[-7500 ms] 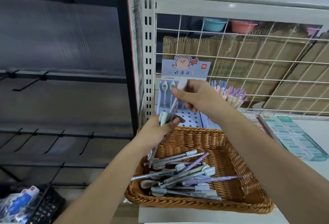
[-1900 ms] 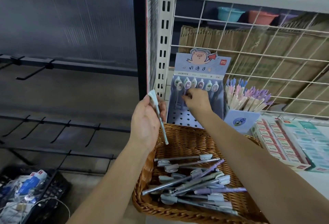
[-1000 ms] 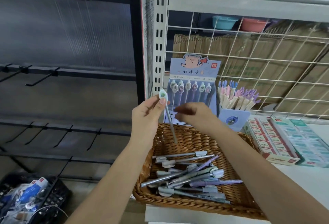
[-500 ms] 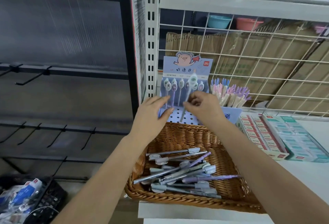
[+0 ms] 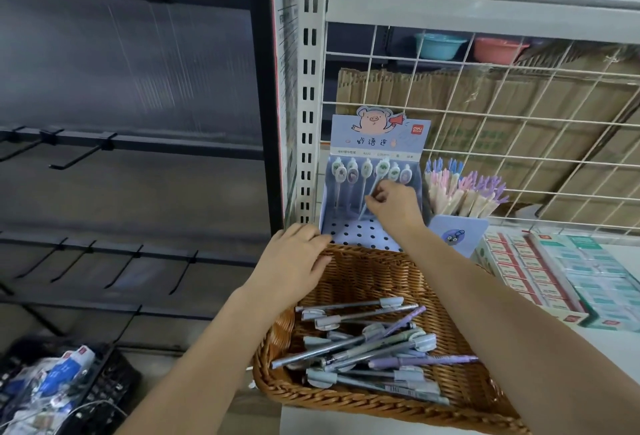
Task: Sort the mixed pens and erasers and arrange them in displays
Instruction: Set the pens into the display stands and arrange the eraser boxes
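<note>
Here, right fingers (image 5: pixel 378 198) pinch slim pen (image 5: pixel 382 169).

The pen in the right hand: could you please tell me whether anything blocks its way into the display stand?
Nothing visible does. The right hand pinches the pen, tip over the holed base of the display stand, beside standing pens. The left hand rests at its front corner, aside.

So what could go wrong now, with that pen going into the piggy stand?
1. The pen pinched in the right hand is tilted, so its tip could miss a hole in the dotted base and slide.
2. It sits close to the standing pens; a bump might knock them crooked.
3. The piggy stand looks like thin card. The left hand rests by its front corner, so a push may shift it.
</note>
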